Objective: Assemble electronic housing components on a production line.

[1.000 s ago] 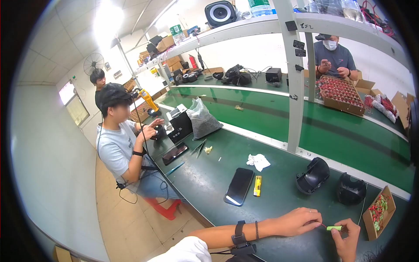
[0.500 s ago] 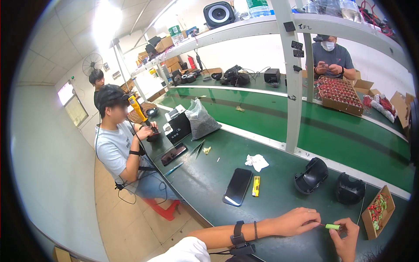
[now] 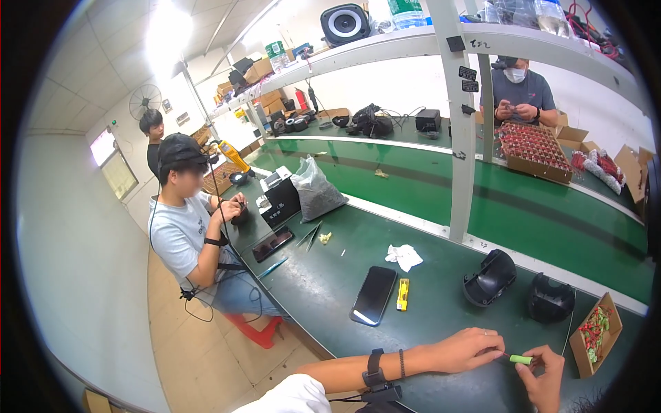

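Observation:
Between the thumb and fingers of my right hand [image 3: 545, 378] is a small green cylindrical battery [image 3: 521, 359]. A thin red wire [image 3: 507, 354] runs from its left end to the fingertips of my left hand [image 3: 471, 349], which are pinched together on it. Both hands are low over the table at the right. Right of them stands an open cardboard box [image 3: 585, 359] with several green batteries and red wires inside. Behind my hands lie two hollow black plastic housings [image 3: 490, 278] [image 3: 551, 298].
On the green table [image 3: 427, 330] lie a black phone [image 3: 374, 296], a yellow lighter-sized item [image 3: 403, 294] and a crumpled white tissue [image 3: 404, 257]. A bag of dark pieces [image 3: 318, 189] stands farther left. A shelf post [image 3: 463, 138] rises behind. Co-workers sit at left and across.
My hands hold nearly the same pose, with the battery shifted very slightly left. At left, the yellow tool has swung up and away from the co-worker's hands.

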The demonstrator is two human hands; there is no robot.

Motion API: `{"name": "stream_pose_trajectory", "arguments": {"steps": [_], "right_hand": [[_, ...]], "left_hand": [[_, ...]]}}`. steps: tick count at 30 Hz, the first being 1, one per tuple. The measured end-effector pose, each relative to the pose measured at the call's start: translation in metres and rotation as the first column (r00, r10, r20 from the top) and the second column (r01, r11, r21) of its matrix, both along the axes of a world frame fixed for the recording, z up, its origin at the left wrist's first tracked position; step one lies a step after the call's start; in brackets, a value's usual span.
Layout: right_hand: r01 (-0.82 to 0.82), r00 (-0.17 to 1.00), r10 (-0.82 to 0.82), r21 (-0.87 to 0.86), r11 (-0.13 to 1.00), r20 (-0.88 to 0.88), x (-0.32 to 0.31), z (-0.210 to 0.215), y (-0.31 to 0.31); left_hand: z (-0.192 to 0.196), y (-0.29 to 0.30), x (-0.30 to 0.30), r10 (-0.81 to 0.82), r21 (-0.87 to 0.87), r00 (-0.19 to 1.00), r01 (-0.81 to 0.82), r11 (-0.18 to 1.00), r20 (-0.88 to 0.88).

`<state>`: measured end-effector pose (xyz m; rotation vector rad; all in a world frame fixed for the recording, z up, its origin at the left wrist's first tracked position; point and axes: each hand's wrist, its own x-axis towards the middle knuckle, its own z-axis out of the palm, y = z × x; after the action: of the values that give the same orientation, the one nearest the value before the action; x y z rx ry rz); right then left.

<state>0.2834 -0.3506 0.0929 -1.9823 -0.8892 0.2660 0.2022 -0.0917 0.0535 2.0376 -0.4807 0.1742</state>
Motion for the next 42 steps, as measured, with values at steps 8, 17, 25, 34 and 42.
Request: {"name": "stream_pose_trajectory", "arguments": {"steps": [8, 17, 25, 34, 42], "right_hand": [[0.004, 1.000, -0.004, 0.013, 1.000, -0.020, -0.0006, -0.0011, -0.0001], [0.006, 1.000, -0.006, -0.009, 1.000, -0.020, -0.0001, -0.0012, -0.0002], [-0.001, 1.000, 0.001, -0.010, 1.000, 0.005, -0.0013, 0.0008, 0.0005], [-0.006, 1.000, 0.006, -0.018, 1.000, -0.004, -0.0024, 0.0032, 0.0019], [-0.008, 1.000, 0.008, -0.010, 1.000, -0.005, -0.0024, 0.0021, 0.0017]], "left_hand": [[0.0002, -0.0010, -0.0002, 0.003, -0.009, 1.000, -0.003, 1.000, -0.001], [0.0018, -0.0002, -0.0005, 0.002, 0.000, 1.000, -0.002, 1.000, -0.015], [-0.0012, -0.0006, -0.0004, 0.000, -0.013, 1.000, 0.000, 1.000, 0.001], [-0.0021, -0.0003, 0.0003, 0.001, -0.004, 1.000, -0.001, 1.000, -0.005], [-0.0022, -0.0003, 0.0005, 0.003, 0.000, 1.000, -0.003, 1.000, 0.001]]}}
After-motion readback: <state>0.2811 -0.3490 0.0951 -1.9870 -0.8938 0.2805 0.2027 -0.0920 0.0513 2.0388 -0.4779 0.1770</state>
